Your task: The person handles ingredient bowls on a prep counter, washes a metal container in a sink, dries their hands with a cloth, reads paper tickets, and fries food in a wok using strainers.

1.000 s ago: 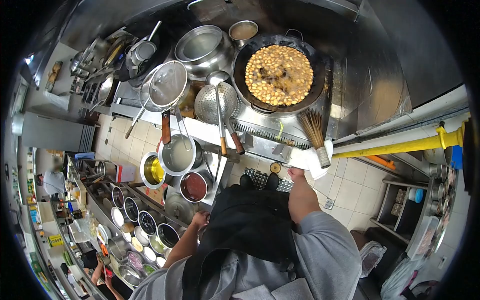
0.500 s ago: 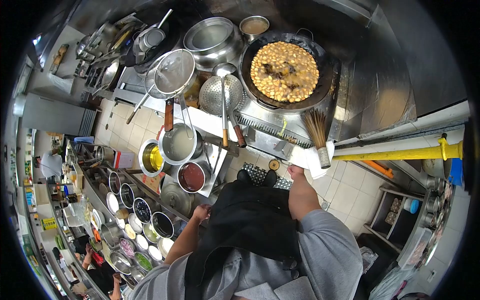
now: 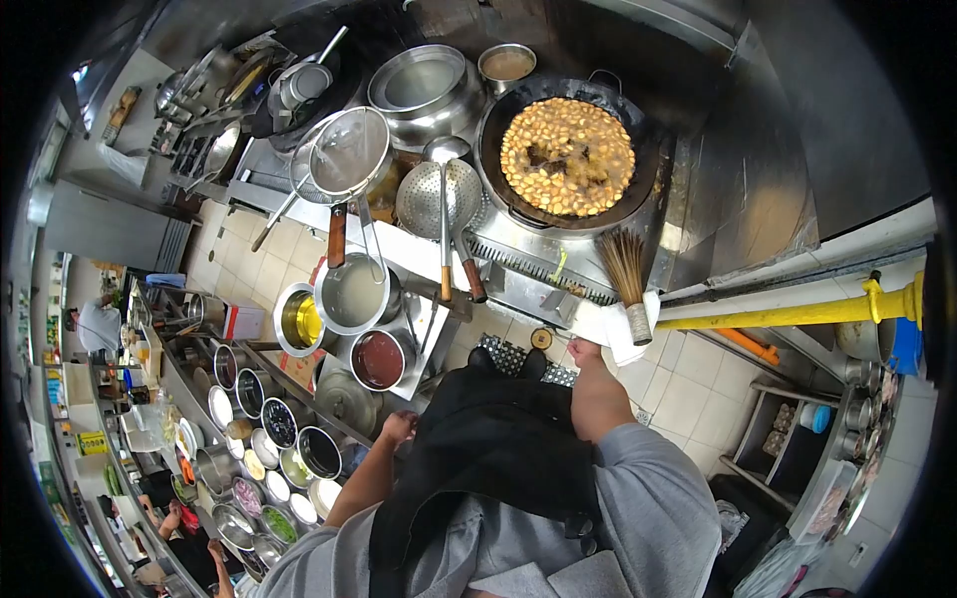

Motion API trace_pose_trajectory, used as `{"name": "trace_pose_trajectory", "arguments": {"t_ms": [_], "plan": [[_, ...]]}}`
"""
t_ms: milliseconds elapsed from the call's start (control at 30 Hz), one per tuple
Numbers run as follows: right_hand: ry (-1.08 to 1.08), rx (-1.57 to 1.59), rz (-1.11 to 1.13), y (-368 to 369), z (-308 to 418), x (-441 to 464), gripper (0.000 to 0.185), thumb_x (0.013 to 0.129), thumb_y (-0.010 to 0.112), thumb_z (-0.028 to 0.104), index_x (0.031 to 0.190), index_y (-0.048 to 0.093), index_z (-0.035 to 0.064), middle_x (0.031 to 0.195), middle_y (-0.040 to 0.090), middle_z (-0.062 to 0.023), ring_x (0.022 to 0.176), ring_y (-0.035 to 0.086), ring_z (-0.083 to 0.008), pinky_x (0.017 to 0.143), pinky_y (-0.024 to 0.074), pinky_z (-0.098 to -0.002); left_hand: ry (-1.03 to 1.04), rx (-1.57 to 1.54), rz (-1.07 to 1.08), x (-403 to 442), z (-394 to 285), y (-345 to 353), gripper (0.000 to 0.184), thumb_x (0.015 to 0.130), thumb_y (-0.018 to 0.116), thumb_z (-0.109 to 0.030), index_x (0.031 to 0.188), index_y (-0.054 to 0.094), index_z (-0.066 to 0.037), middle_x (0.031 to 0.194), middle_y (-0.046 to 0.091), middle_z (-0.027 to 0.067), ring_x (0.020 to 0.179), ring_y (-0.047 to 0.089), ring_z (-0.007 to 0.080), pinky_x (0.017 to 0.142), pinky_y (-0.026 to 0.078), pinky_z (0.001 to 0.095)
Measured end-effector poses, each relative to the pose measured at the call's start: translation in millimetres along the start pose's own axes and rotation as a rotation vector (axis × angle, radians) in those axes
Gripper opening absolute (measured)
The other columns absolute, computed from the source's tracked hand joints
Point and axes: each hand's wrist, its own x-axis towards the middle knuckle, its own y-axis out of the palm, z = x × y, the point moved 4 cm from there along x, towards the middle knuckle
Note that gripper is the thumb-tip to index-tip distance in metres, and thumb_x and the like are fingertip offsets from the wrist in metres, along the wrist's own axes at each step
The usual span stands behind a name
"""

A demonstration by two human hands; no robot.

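My left hand (image 3: 400, 427) hangs beside my black apron (image 3: 488, 439), near the edge of the steel counter, its fingers curled with nothing seen in them. My right hand (image 3: 585, 351) is closed in a fist at my right side, just below a white cloth (image 3: 626, 342) at the stove's front edge; nothing shows in it. A bamboo wok brush (image 3: 628, 284) lies on that cloth. Beyond my hands, a large black wok (image 3: 643, 164) on the stove holds small golden pieces (image 3: 568, 154) bubbling in oil, with some dark bits among them.
Left of the wok lie a perforated skimmer (image 3: 424, 199), a ladle (image 3: 445, 234) and a mesh strainer (image 3: 349, 149). Pots of yellow oil (image 3: 302, 319), pale liquid (image 3: 354, 296) and red sauce (image 3: 380, 361) stand nearer. A yellow pipe (image 3: 797, 314) runs at right.
My view has shifted slightly. The golden pieces and dark bits have moved a little in the oil. Both hands stay in about the same places.
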Motion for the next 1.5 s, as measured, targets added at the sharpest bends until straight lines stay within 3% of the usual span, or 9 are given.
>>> {"name": "trace_pose_trajectory", "arguments": {"t_ms": [233, 633, 967, 1500], "plan": [[-0.011, 0.023, -0.012, 6.6, 11.9, -26.1, 0.031, 0.085, 0.058, -0.011, 0.107, 0.058, 0.0111, 0.098, 0.055, -0.0073, 0.084, 0.057, -0.0208, 0.068, 0.0574, -0.0308, -0.033, -0.005, -0.062, -1.3, -18.8, 3.5, 0.030, 0.093, 0.058, -0.023, 0.109, 0.067, 0.000, 0.079, 0.064, 0.0059, 0.060, 0.058, 0.0140, 0.051, 0.047, 0.0269], [-0.025, 0.028, -0.053, 4.6, 11.2, -20.3, 0.027, 0.085, 0.057, -0.012, 0.102, 0.058, 0.0088, 0.085, 0.053, -0.0055, 0.072, 0.056, -0.0182, 0.064, 0.0570, -0.0302, -0.064, 0.079, -0.046, 8.9, -12.7, -6.3, 0.033, 0.094, 0.056, -0.022, 0.115, 0.065, 0.002, 0.085, 0.068, 0.0105, 0.059, 0.063, 0.0171, 0.052, 0.052, 0.0293], [-0.048, -0.010, -0.012, 8.7, 16.5, -33.7, 0.026, 0.083, 0.056, -0.012, 0.097, 0.058, 0.0098, 0.082, 0.051, -0.0040, 0.071, 0.055, -0.0178, 0.064, 0.0547, -0.0294, -0.054, 0.130, -0.028, 8.3, -22.3, -5.6, 0.034, 0.094, 0.057, -0.023, 0.115, 0.065, 0.003, 0.091, 0.067, 0.0092, 0.063, 0.062, 0.0164, 0.055, 0.052, 0.0287], [-0.015, 0.003, -0.044, 8.3, 12.9, -30.8, 0.022, 0.086, 0.056, -0.007, 0.092, 0.055, 0.0137, 0.079, 0.049, -0.0024, 0.066, 0.051, -0.0140, 0.060, 0.0506, -0.0278, -0.013, 0.149, -0.034, 11.5, -32.3, -2.5, 0.030, 0.093, 0.057, -0.023, 0.105, 0.067, 0.002, 0.082, 0.064, 0.0073, 0.061, 0.060, 0.0165, 0.056, 0.052, 0.0301]]}}
